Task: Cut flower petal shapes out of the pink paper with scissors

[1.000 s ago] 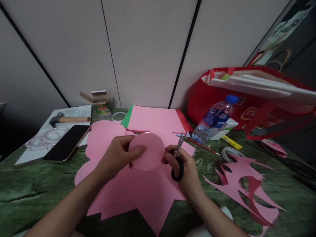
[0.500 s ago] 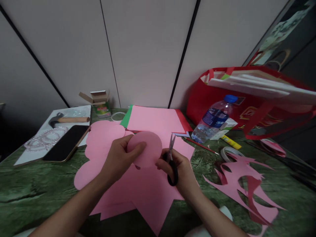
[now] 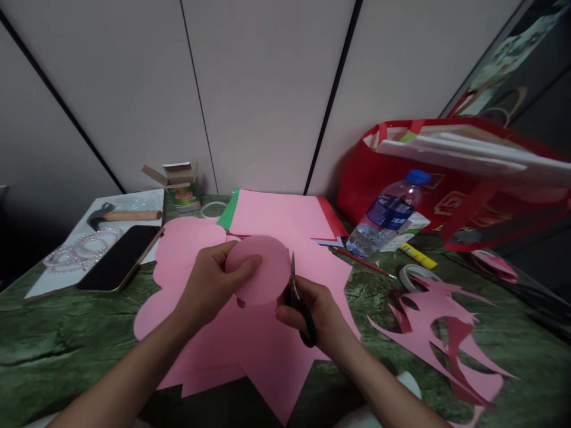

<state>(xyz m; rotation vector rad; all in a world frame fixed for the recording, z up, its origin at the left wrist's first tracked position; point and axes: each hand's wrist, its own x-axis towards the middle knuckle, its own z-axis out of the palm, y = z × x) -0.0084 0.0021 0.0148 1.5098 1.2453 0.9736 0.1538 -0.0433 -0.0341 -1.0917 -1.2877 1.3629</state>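
Note:
A round pink paper disc (image 3: 267,270) is pinched between the thumb and fingers of my left hand (image 3: 218,276). In my right hand (image 3: 312,306) are small scissors (image 3: 294,291) with black handles, their tips pointing up and slightly parted beside the disc's right edge. Whether the blades touch the paper I cannot tell. Below both hands lies a large pink paper sheet (image 3: 267,351) with jagged, pointed edges. More rounded pink paper pieces (image 3: 187,249) spread out to the left of it.
Pink offcuts (image 3: 446,333), a tape roll (image 3: 417,277), a yellow glue stick (image 3: 418,255), a water bottle (image 3: 388,214) and a red bag (image 3: 455,196) occupy the right. Coloured sheets (image 3: 281,214) lie behind. Leftward are a phone (image 3: 122,257), a hammer (image 3: 125,216) and a small box (image 3: 182,190).
My right hand has moved slightly left and down, bringing the scissors up to the disc's right edge. The disc has shifted a little to the left.

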